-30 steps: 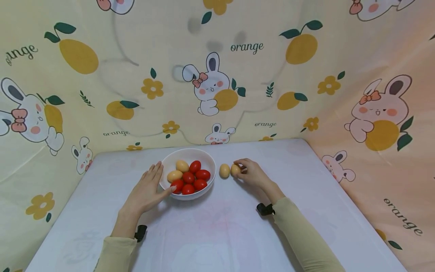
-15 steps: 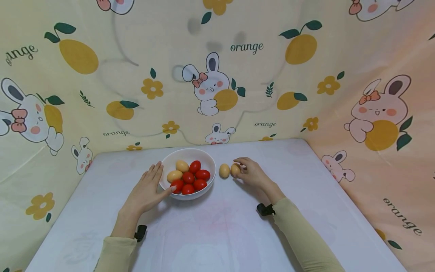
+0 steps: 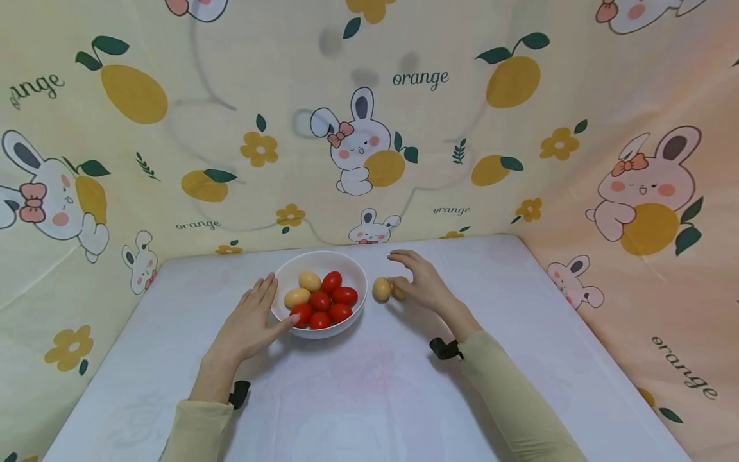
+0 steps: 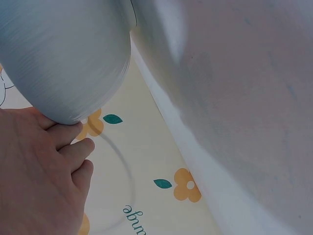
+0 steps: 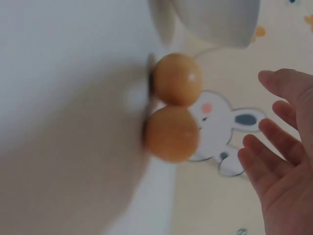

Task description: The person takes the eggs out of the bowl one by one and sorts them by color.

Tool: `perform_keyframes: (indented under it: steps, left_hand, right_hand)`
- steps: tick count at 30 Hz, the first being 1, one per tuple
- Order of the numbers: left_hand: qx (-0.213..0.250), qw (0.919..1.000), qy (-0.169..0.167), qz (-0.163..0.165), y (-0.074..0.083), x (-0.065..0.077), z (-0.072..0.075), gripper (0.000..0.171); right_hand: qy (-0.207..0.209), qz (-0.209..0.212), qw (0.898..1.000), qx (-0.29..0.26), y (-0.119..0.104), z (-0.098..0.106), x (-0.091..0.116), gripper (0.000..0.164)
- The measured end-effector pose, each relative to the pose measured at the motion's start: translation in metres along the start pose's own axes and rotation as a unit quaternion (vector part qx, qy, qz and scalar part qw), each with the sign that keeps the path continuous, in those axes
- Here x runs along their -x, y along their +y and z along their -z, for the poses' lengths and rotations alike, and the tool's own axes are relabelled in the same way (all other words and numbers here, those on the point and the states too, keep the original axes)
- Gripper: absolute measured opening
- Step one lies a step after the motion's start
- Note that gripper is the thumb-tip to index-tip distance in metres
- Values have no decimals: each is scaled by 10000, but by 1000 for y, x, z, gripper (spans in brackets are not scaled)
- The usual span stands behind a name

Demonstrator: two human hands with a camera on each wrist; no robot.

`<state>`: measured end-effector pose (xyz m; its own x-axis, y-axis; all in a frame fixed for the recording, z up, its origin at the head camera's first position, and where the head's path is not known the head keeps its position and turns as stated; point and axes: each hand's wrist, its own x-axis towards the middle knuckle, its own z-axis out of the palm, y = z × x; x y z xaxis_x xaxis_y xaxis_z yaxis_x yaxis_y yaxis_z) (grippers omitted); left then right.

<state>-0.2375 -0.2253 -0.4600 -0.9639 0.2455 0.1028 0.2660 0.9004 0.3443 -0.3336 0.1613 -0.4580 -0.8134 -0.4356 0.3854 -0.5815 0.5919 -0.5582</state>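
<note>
Okay, right hand [image 3: 426,282] hovers by two tan eggs [image 3: 382,290], fingers spread; left hand [image 3: 248,326] lies uncurled against the white bowl [image 3: 340,264]. Probably between grips; lifting one'd need a pinch.

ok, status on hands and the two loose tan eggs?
Left hand against white bowl. Right hand open, empty, near tan eggs. Both on table beside bowl; nothing seen in between.

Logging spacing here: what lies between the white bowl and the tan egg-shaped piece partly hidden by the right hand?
One more tan egg-shaped piece on the table lies between them; the head and right wrist views show it.
</note>
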Motion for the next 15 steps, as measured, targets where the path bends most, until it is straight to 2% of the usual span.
perform_keyframes:
  steps: [9,15]
  left_hand:
    - [34,10000,-8,-22,1,0,2,105]
    - [35,10000,13,-29,1,0,2,104]
  right_hand:
    - [-107,427,9983,-370,-32,-4,-23,49]
    - [-469,675,9956,-453,-49,-14,-38,49]
